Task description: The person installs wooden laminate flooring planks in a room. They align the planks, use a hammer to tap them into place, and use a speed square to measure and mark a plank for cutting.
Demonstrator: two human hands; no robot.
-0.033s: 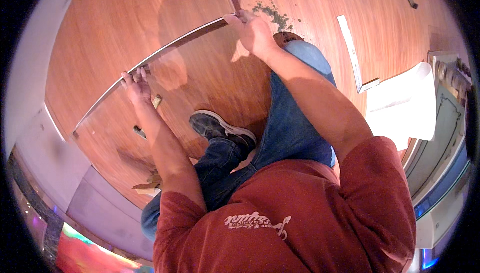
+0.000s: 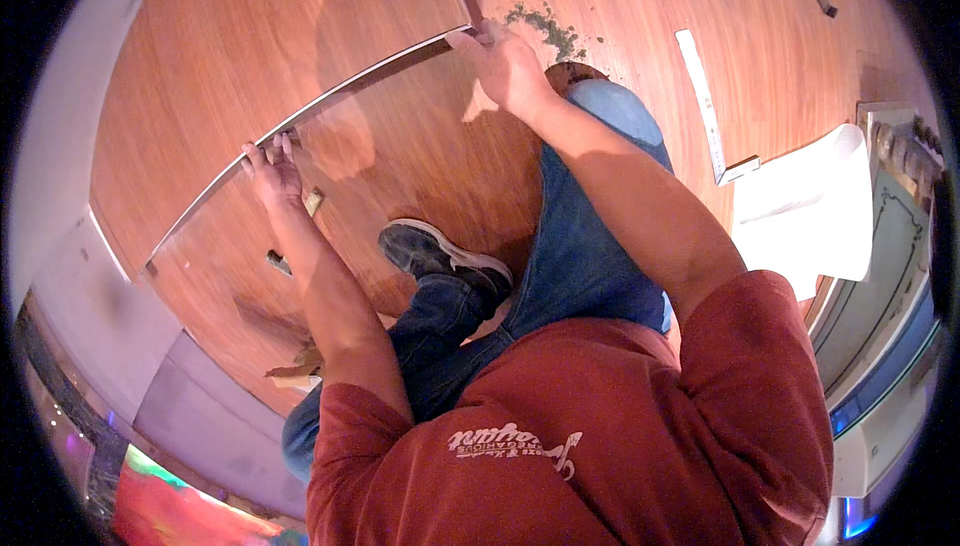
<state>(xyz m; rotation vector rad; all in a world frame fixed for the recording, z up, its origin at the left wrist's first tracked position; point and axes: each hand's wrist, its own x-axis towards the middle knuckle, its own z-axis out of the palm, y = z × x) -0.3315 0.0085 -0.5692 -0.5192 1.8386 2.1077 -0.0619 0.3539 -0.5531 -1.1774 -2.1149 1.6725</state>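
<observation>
Wood-grained board (image 2: 230, 56), thin white edge (image 2: 322, 101)

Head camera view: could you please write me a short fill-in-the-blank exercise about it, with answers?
1. The left bare hand and the ____ bare hand touch the long, thin white edge.
2. The faded blue denim knee lies to the ____ of the flat, pale L-shaped square.
3. The short-sleeved fabric shirt is ____ in colour.
Missing words: right; left; red.

Wood-grain panel (image 2: 240, 46): orange-brown, fine darker streaks, white edge (image 2: 350, 83) — T-shirt (image 2: 600, 386): maroon, white print (image 2: 500, 436) — jeans (image 2: 590, 236): blue; sneaker (image 2: 412, 248): black with whitish sole (image 2: 468, 261); paper sheet (image 2: 810, 211): bright white; debris patch (image 2: 563, 42): dark green.
</observation>
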